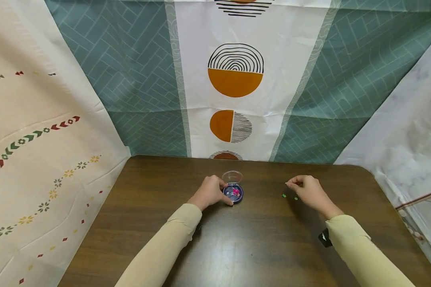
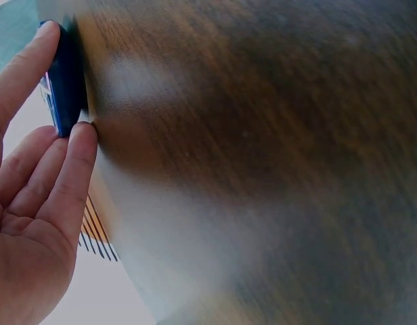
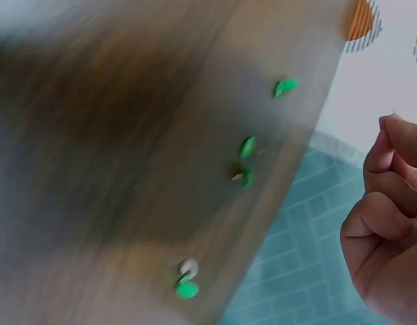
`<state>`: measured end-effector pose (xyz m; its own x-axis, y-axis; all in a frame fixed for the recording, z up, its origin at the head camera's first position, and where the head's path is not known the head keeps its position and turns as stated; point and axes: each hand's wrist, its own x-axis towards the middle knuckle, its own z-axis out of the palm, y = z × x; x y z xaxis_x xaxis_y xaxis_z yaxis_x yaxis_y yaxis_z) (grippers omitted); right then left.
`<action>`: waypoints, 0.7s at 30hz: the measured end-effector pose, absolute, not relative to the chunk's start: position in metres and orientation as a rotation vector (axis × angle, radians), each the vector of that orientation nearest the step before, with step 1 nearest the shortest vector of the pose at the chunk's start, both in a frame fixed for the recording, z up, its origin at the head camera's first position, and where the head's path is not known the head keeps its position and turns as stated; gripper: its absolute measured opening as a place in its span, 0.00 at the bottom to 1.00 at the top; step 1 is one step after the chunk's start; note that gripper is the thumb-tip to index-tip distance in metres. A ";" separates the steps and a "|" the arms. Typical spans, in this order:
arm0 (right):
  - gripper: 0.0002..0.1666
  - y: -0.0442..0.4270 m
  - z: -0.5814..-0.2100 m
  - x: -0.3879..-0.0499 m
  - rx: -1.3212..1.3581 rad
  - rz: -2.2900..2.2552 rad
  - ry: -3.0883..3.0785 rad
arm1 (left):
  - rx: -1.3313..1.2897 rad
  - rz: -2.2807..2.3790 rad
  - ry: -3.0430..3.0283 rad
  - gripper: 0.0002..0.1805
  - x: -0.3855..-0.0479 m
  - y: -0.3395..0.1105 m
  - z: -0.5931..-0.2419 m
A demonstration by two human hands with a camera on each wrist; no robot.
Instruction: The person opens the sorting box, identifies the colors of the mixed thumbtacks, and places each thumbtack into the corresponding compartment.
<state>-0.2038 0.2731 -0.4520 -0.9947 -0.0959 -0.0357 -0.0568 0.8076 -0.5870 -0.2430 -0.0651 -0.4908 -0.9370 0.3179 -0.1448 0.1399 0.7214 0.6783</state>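
Note:
My left hand [image 1: 210, 192] grips a small round dark-blue case [image 1: 238, 199] on the table, thumb on one side and fingers on the other. Its clear lid [image 1: 232, 177] stands raised at the back, and small pink pieces [image 1: 236, 192] lie inside. In the left wrist view the case [image 2: 68, 81] appears edge-on between thumb and fingertips. Over to the right, my right hand [image 1: 310, 192] pinches a tiny pale thing [image 1: 286, 183] between thumb and forefinger; its kind is too small to tell. Several small green pieces [image 3: 248, 147] with pale bits lie on the table near that hand.
The brown wooden table [image 1: 251, 255] ends at a patterned cloth [image 1: 233, 135] hanging behind it. More cloth hangs on the left and right sides. A small black object [image 1: 325, 238] sits at the right sleeve's cuff.

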 end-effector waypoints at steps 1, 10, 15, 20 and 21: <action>0.16 0.270 -0.451 -0.205 -0.133 -0.961 2.925 | 0.362 1.025 2.676 0.37 -0.243 -0.065 -0.491; 0.11 0.242 -0.442 -0.215 -0.197 -1.032 2.890 | 0.356 1.020 2.678 0.37 -0.244 -0.064 -0.490; 0.10 0.223 -0.440 -0.220 -0.219 -1.084 2.861 | 0.358 1.021 2.679 0.37 -0.244 -0.064 -0.491; 0.10 0.201 -0.443 -0.225 -0.283 -1.098 2.866 | 0.351 1.034 2.673 0.37 -0.243 -0.065 -0.491; 0.10 0.196 -0.445 -0.226 -0.294 -1.104 2.857 | 0.352 1.034 2.674 0.37 -0.243 -0.065 -0.491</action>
<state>-0.2263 0.1964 -0.4447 -0.9796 -0.2006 0.0087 -0.1543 0.7247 -0.6716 -0.2433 -0.0647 -0.4910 -0.9389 0.3117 -0.1462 0.1322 0.7184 0.6830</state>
